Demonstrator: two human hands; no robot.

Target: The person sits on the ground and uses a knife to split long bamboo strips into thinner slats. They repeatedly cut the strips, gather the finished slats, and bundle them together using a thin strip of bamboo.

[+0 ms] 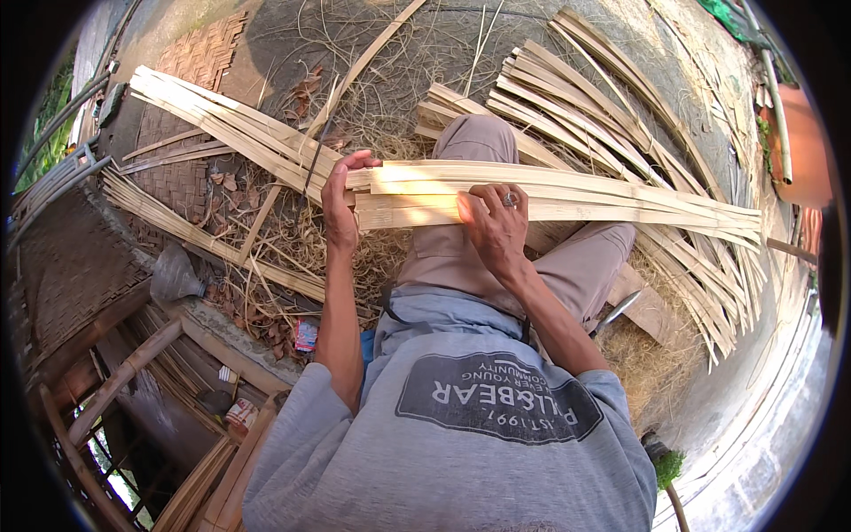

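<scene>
A sheaf of long, pale bamboo strips (585, 191) lies across my lap and fans out a little to the right. My left hand (342, 206) is closed around the left ends of these strips, its fingertips showing above them. Farther along, my right hand (498, 229), with a ring on one finger, grips the strips from above with curled fingers. Its thumb is partly hidden. The strips overlap, and their left ends are uneven. Behind my left hand, another bundle of bamboo strips (226, 133) slants up toward the far left.
More bamboo strips (576, 102) spread on the ground at the far right. Thin shavings (381, 97) and dry leaves litter the ground. A metal blade (618, 312) lies beside my right leg. Left are a plastic bottle (177, 273), a woven mat (182, 168) and a bamboo frame (133, 377).
</scene>
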